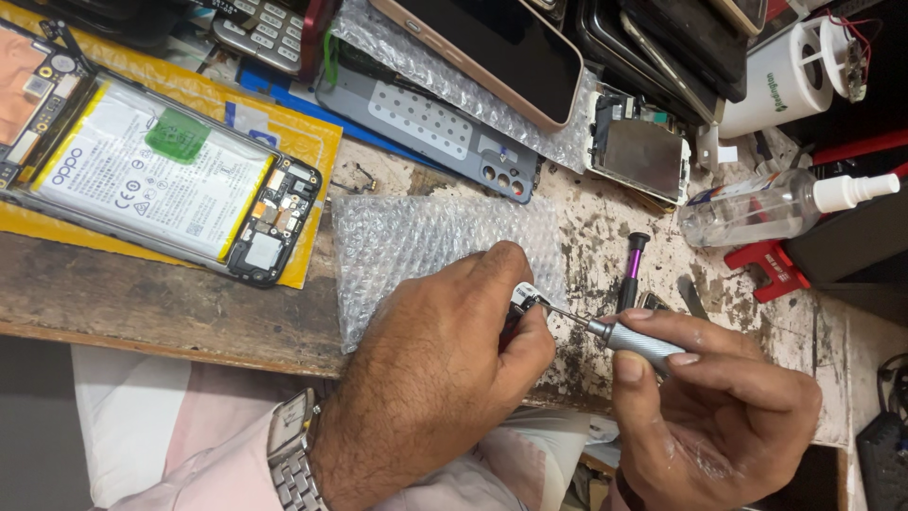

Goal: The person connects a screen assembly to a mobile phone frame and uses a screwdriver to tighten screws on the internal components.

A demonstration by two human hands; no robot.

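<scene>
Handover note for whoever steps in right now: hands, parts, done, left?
Left hand: grip shut on a small part, held over the bench edge.
Right hand: grip shut on a screwdriver, tip at the part.
Nearby: bubble wrap under the left hand, purple driver standing by, opened phone on yellow sheet at left, spray bottle right.
Done: phone is open.
Left: cannot tell whether the screw is in or out.

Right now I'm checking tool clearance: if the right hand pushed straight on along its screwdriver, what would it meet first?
The right hand and its screwdriver aim at the small part pinched in the left hand; the tip seems already there.
</scene>
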